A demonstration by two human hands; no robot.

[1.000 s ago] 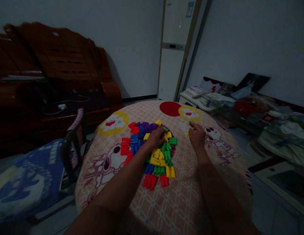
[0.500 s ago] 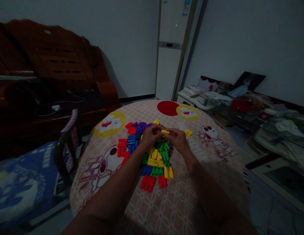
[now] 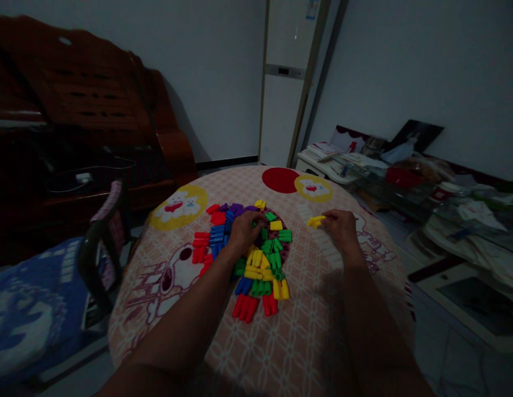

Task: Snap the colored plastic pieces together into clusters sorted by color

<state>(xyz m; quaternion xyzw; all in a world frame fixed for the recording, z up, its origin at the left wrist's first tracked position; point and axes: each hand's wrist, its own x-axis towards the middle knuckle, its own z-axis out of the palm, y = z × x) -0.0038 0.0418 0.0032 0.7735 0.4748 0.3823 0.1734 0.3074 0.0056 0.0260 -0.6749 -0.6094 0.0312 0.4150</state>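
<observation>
On the round table lies a pile of plastic building pieces (image 3: 260, 264) in red, blue, purple, green and yellow, shaped like joined tubes. My left hand (image 3: 245, 230) is over the pile's upper part, its fingers curled together; what they hold, if anything, is hidden. Off to the right, my right hand (image 3: 342, 229) pinches the end of a small yellow building-piece cluster (image 3: 316, 221) at or just above the tablecloth. A single yellow piece (image 3: 276, 225) sits between the hands, at the pile's right side.
A patterned cloth covers the round table (image 3: 298, 331). A chair with a blue cushion (image 3: 45, 298) stands at the left, before a dark wooden bench (image 3: 95, 105). To the right, a low glass-topped stand (image 3: 384, 182) carries papers and bags. A tall white cabinet unit (image 3: 281, 110) stands behind.
My hands have parted from around a yellow piece, and a yellow piece now shows on the pile. My right hand has moved right and taken hold of the yellow cluster.
</observation>
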